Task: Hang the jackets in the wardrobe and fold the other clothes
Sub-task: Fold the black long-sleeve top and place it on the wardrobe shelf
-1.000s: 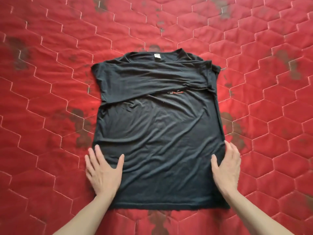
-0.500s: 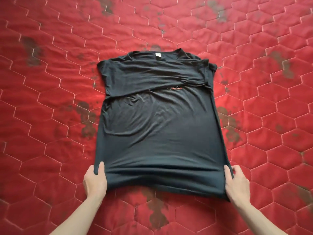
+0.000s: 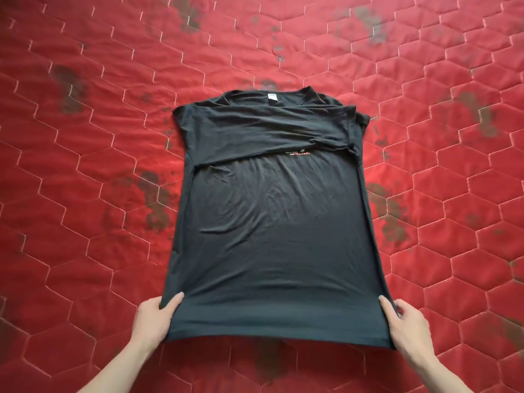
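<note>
Both hands, left hand (image 3: 154, 319) at 7 o'clock and right hand (image 3: 408, 321) at 5, pinch the black T-shirt (image 3: 272, 222) hem corners, lifted off the red quilted bed (image 3: 85, 194), likely to fold it toward 12.

Black T-shirt (image 3: 272, 228): lies spread on the red quilted surface, collar away from the viewer. Both sleeves are folded across the chest. Near hem is raised off the surface, gripped at both corners.
</note>
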### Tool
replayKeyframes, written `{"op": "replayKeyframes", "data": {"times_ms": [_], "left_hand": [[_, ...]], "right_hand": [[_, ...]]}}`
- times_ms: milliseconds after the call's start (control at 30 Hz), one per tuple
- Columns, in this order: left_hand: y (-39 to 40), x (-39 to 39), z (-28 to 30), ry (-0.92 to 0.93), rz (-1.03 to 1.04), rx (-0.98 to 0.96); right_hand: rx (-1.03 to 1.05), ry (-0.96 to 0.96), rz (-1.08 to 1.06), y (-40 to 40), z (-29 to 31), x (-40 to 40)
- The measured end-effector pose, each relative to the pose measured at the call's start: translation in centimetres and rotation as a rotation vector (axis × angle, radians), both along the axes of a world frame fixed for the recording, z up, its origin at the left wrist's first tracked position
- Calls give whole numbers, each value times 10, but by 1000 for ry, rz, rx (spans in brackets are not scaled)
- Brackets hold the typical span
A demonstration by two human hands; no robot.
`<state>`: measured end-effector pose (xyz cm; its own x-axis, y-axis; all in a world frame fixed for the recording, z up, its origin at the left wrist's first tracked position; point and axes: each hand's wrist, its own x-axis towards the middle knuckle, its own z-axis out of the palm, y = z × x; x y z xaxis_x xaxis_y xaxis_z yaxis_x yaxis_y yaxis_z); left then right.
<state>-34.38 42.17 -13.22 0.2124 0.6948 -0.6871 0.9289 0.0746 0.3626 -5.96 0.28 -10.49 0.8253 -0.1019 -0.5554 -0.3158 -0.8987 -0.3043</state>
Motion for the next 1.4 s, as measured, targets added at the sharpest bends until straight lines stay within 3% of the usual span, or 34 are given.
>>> {"op": "replayKeyframes", "data": {"times_ms": [167,300,467,600,833,1033,1233,1400], "left_hand": [[3,17,7,-60,152,55],[1,29,10,-76,257,-84],[31,47,24,20,271,-299],[77,90,43,18,204,-334],[128,179,48,-84,599,-478],[156,230,43,-166,884,-565],[173,263,33,-145,1037,-521],[185,279,16,-283,1133,-470]], "right_hand": [[-81,-8,30,10,4,3],[-98,54,-17,18,2,5],[136,249,-280,28,7,41],[283,366,-484,52,25,90],[552,434,-635,117,36,182],[542,525,-706,168,30,239],[480,545,-822,200,11,269],[484,492,-943,218,5,272]]}}
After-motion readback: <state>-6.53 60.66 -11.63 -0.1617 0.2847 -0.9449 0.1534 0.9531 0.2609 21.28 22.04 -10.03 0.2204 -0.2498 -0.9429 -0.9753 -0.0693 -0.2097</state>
